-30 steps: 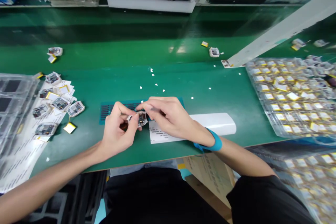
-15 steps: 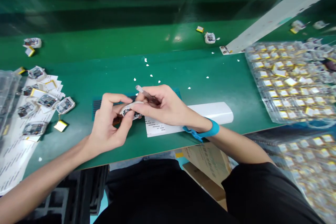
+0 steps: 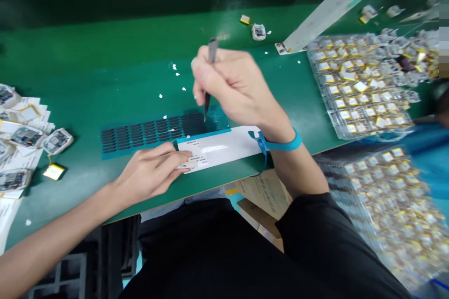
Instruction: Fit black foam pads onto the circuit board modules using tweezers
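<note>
My right hand [image 3: 228, 79], with a blue strap at its wrist, is closed on dark tweezers [image 3: 212, 51], whose tip points down over the right part of a blue sheet with rows of black strips [image 3: 140, 133]. Beside that sheet lies a white label sheet [image 3: 228, 147] with small printed text at its left end. My left hand [image 3: 154, 168] reaches onto that end, fingers together; what is under or between its fingertips is hidden. A white-rimmed circuit unit [image 3: 58, 141] with a wired yellow-edged battery [image 3: 54, 171] lies to the left.
More circuit units [image 3: 26, 135] lie on papers at the left edge. A clear tray of batteries [image 3: 333, 89] stands at right, below a slanting white post [image 3: 340, 9]. Stacked trays [image 3: 393, 187] are lower right. Another unit [image 3: 258, 32] lies at the back. A person's blue sleeve shows at far right.
The circuit unit between my hands is no longer visible. My right hand has lifted up and right, tweezers now pointing down. My left hand has moved down onto the label sheet. The view has shifted right.
</note>
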Tool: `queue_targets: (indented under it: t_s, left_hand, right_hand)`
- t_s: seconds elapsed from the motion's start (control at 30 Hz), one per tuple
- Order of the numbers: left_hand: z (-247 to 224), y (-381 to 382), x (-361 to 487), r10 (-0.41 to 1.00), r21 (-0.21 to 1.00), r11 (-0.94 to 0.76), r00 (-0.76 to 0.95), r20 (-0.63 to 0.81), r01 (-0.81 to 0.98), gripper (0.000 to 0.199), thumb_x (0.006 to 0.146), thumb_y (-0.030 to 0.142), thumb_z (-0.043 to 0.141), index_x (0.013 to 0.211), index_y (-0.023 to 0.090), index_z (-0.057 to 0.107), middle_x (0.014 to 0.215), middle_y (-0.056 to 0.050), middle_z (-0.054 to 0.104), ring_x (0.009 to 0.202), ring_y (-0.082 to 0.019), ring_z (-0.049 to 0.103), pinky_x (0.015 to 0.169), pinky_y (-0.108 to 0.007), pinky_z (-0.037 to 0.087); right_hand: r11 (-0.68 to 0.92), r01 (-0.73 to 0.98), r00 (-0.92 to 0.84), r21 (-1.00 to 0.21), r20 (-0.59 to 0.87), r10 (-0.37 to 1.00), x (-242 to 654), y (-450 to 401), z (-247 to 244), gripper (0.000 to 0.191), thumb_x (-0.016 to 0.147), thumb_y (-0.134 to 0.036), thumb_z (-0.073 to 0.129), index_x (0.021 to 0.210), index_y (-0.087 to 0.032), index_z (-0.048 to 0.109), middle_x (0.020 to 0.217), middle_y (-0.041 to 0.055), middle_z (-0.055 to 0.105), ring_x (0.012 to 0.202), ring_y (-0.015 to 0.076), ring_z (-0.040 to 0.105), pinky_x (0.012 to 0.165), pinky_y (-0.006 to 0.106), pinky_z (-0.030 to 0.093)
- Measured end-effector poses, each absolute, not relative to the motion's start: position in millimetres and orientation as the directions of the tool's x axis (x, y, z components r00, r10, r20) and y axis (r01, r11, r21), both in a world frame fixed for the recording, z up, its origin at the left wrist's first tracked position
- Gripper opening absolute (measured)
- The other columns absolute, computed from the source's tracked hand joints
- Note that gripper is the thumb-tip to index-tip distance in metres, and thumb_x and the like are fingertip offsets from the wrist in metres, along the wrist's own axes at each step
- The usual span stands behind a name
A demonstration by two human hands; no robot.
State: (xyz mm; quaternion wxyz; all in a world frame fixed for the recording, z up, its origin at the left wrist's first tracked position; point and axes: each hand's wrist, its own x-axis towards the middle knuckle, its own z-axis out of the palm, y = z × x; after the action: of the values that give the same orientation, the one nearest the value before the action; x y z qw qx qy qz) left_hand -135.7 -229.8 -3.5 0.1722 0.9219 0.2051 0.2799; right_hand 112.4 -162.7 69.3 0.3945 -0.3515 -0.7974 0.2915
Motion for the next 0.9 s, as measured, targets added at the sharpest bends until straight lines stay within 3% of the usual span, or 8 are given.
queue_targets:
  t_s: [0.03, 0.1, 0.17, 0.23, 0.3, 0.43, 0.7, 0.9]
  left_hand:
    - [-4, -230, -134, 0.449, 0.395, -0.875, 0.773, 0.449, 0.279, 0.013, 0.112, 0.019, 0.050, 0.112, 0.016, 0.063, 0.114, -0.014, 0.084, 0.091, -0.024, 0.080, 0.069, -0.033, 0.062]
    - [-3, -231, -131, 0.407, 0.332, -0.902, 0.796, 0.447, 0.275, 0.016, 0.113, 0.019, 0.048, 0.103, 0.017, 0.060, 0.126, -0.018, 0.081, 0.109, -0.030, 0.080, 0.074, -0.038, 0.063]
    - [-2, -232, -128, 0.392, 0.299, -0.912, 0.812, 0.433, 0.281, 0.018, 0.113, 0.019, 0.046, 0.102, 0.016, 0.060, 0.131, -0.021, 0.079, 0.116, -0.033, 0.079, 0.077, -0.040, 0.063]
    - [-1, -232, -128, 0.398, 0.291, -0.910, 0.814, 0.422, 0.295, 0.018, 0.112, 0.019, 0.046, 0.107, 0.015, 0.062, 0.132, -0.021, 0.079, 0.116, -0.033, 0.079, 0.080, -0.041, 0.062]
    - [-1, -232, -128, 0.408, 0.287, -0.907, 0.813, 0.416, 0.309, 0.018, 0.112, 0.019, 0.047, 0.112, 0.014, 0.064, 0.131, -0.020, 0.079, 0.116, -0.032, 0.079, 0.082, -0.041, 0.061]
    - [0, -232, -129, 0.408, 0.289, -0.905, 0.826, 0.389, 0.311, 0.019, 0.111, 0.020, 0.050, 0.110, 0.014, 0.067, 0.131, -0.018, 0.080, 0.116, -0.030, 0.078, 0.083, -0.040, 0.059]
    - [5, -233, -130, 0.383, 0.267, -0.916, 0.855, 0.350, 0.301, 0.019, 0.109, 0.018, 0.053, 0.101, 0.017, 0.071, 0.136, -0.014, 0.078, 0.113, -0.028, 0.076, 0.078, -0.039, 0.054]
    - [5, -233, -130, 0.413, 0.320, -0.896, 0.843, 0.346, 0.308, 0.017, 0.108, 0.018, 0.054, 0.106, 0.016, 0.071, 0.134, -0.015, 0.079, 0.110, -0.029, 0.075, 0.076, -0.040, 0.052]
  right_hand:
    - [0.599, 0.355, -0.439, -0.717, 0.438, 0.784, 118, -164, 72, 0.068, 0.115, -0.054, 0.042, 0.059, -0.022, 0.064, 0.060, -0.0019, 0.060, 0.065, 0.0079, 0.058, 0.070, 0.023, 0.051]
    - [0.526, 0.404, -0.520, -0.749, 0.285, 0.805, 131, -168, 73, 0.065, 0.117, -0.046, 0.041, 0.064, -0.020, 0.069, 0.051, -0.0057, 0.057, 0.051, 0.0033, 0.053, 0.060, 0.019, 0.047]
    - [0.537, 0.338, -0.666, -0.773, 0.206, 0.717, 143, -169, 66, 0.054, 0.115, -0.042, 0.047, 0.077, -0.019, 0.078, 0.057, -0.0048, 0.069, 0.055, 0.0028, 0.063, 0.059, 0.016, 0.048]
    - [0.525, 0.289, -0.708, -0.800, 0.191, 0.680, 151, -168, 51, 0.051, 0.109, -0.045, 0.061, 0.069, -0.018, 0.075, 0.071, 0.0004, 0.080, 0.067, 0.0068, 0.074, 0.062, 0.017, 0.053]
    - [0.495, 0.275, -0.709, -0.824, 0.173, 0.683, 154, -166, 35, 0.050, 0.107, -0.046, 0.066, 0.066, -0.018, 0.074, 0.074, 0.0022, 0.082, 0.069, 0.0083, 0.076, 0.061, 0.017, 0.054]
    - [0.378, 0.227, -0.697, -0.898, 0.121, 0.707, 153, -162, 16, 0.042, 0.105, -0.045, 0.069, 0.076, -0.016, 0.076, 0.072, 0.0011, 0.081, 0.061, 0.0070, 0.075, 0.055, 0.014, 0.053]
    - [0.200, 0.210, -0.703, -0.957, -0.005, 0.711, 150, -163, 16, 0.042, 0.105, -0.051, 0.067, 0.086, -0.015, 0.076, 0.070, 0.0000, 0.078, 0.062, 0.0080, 0.076, 0.054, 0.014, 0.053]
    - [0.130, 0.209, -0.643, -0.969, -0.036, 0.765, 149, -165, 16, 0.043, 0.101, -0.056, 0.071, 0.082, -0.018, 0.074, 0.076, -0.0013, 0.078, 0.061, 0.0083, 0.074, 0.057, 0.017, 0.057]
